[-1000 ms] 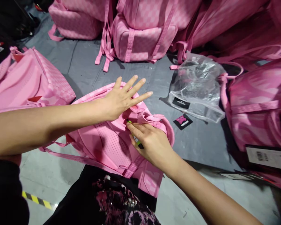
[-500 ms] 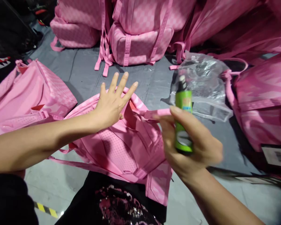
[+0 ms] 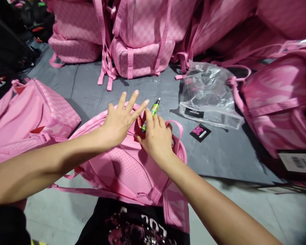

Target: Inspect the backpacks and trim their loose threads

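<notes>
A pink backpack [image 3: 127, 166] lies on my lap, back panel up, with its top toward the grey mat. My left hand [image 3: 119, 117] rests flat on the backpack's upper edge with its fingers spread. My right hand [image 3: 156, 137] sits beside it at the top of the backpack, closed around a small green lighter-like tool [image 3: 153, 110] whose tip points away from me. The pink top handle loop [image 3: 177, 131] arches just right of my right hand.
Stacked pink backpacks [image 3: 142, 51] line the back, and more lie at left [image 3: 30, 109] and right [image 3: 277, 98]. A clear plastic bag [image 3: 209, 92] and a small black hang tag [image 3: 200, 132] lie on the grey mat [image 3: 86, 85]. A barcode label [image 3: 297, 161] shows at right.
My right hand had lifted the green tool up toward the camera; it has now come back down to the backpack's top beside my left hand. The left hand stayed flat.
</notes>
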Tool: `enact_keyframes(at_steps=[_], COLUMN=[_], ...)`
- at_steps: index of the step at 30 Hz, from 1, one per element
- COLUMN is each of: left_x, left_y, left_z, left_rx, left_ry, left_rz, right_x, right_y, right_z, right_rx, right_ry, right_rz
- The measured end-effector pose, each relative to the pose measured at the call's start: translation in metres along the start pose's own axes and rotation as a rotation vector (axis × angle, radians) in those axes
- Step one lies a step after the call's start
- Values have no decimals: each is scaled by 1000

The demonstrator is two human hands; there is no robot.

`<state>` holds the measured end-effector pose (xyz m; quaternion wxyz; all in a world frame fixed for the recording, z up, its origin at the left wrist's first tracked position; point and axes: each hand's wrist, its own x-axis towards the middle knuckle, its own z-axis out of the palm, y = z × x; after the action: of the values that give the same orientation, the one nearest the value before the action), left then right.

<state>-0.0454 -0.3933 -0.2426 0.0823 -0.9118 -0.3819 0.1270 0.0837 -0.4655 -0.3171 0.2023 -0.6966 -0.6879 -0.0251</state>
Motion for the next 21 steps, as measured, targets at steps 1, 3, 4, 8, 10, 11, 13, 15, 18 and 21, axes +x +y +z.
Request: enact_keyframes(at_steps=[1,3,4,8,10,11,13,15,18,21], left_x=[0,0,1,2,4,5,7,8,8,8], left_y=[1,2,2,2,3,3,3,2,2,2], left_z=[-1,-2,-2,0,1,1,0,-2,-7,-8], left_rx=[-7,-22,-22,6,10,9,10,20,43,47], left_ry=[-4,-3,1,5,-5,-11,-20,-40,-89,-107], left_rz=[-9,-16,-15,-16,-25,-29,-35,-37,-40,-47], right_x=[0,1,1,3,4,4,5,5,4,2], right_y=[2,5,7,8,6,5,3,1,2,5], right_z=[0,0,0,2,3,4,5,3,0,-3], right_rx=[3,14,20,23,9,-3,-26,-34,-35,-44], right_ry=[5,11,9,-32,-40,-37,-33,-51,-93,-95], right_rz=[9,10,8,7,13,17,22,26,29,25])
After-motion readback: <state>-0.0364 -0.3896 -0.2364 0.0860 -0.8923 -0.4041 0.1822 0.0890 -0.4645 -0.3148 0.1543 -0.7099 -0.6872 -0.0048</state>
